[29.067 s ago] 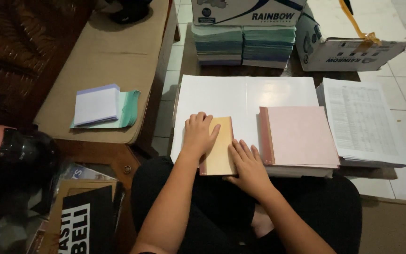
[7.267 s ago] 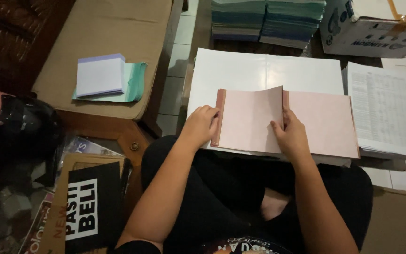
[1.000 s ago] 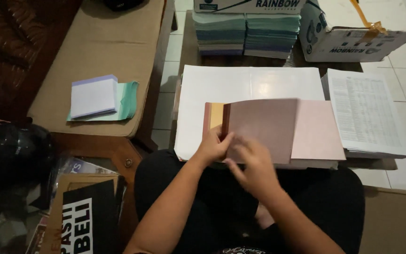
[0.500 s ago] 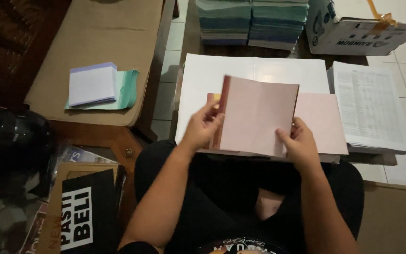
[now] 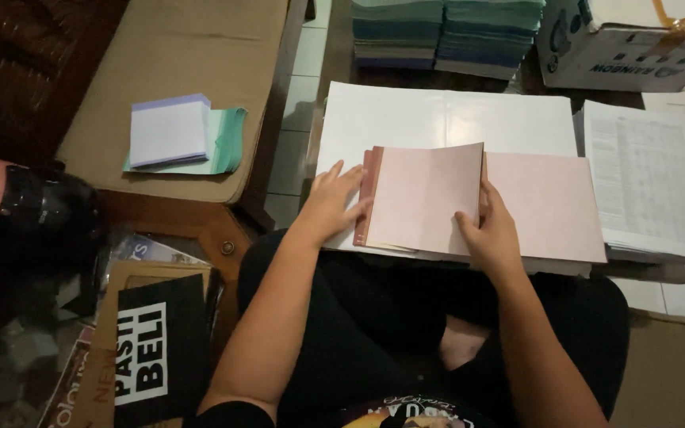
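Pink booklet, spine leftward, lengthwise left-right

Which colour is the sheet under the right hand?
Pale pink sheet; the head view shows it under the right hand.

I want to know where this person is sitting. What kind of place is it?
Probably a home used as a small paper workshop. The person sits on a tiled floor folding pink sheets, with stacked green paper bundles and a cushioned wooden seat nearby.
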